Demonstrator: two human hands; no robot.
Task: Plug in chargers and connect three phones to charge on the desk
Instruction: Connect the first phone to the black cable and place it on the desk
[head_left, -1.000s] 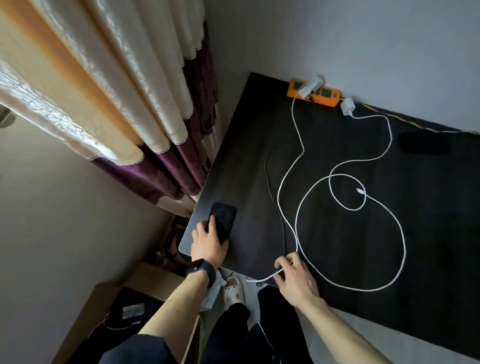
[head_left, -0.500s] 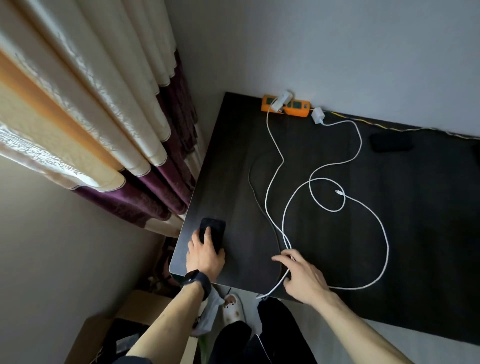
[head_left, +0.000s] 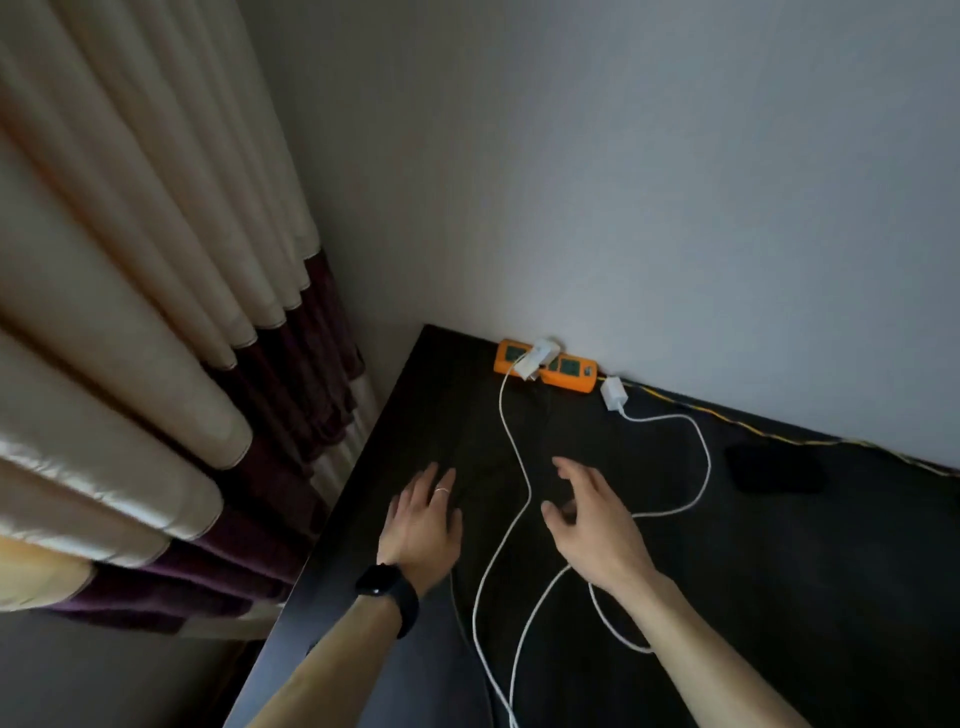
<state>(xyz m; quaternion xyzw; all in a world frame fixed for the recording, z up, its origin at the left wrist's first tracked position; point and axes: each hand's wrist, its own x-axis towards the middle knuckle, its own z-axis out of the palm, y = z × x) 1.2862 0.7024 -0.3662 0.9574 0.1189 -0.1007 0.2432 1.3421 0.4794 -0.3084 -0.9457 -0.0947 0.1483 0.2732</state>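
**Chargers: one seated, one loose beside the strip**

Head view. Orange rectangular power strip (head_left: 545, 370) lies against the wall at the far edge of the dark matte bench (head_left: 779, 597), long axis along the wall. One white block charger (head_left: 535, 358) sits on the strip, apparently plugged in; its white cable (head_left: 511, 519) runs toward the viewer between both hands. A second white block charger (head_left: 614, 393) lies loose on the bench just beside the strip's right end.

Left hand (head_left: 423, 519), wearing a black wristwatch (head_left: 387, 597), is released, fingers (head_left: 435, 480) spread and grasping nothing. Right hand (head_left: 592, 519) is likewise released, fingers (head_left: 569, 467) loosely curled and empty.

The loose charger lies ahead and slightly right of the right hand, which is judged the nearer one. A dark flat object (head_left: 776, 467), possibly a phone, rests well to the right.
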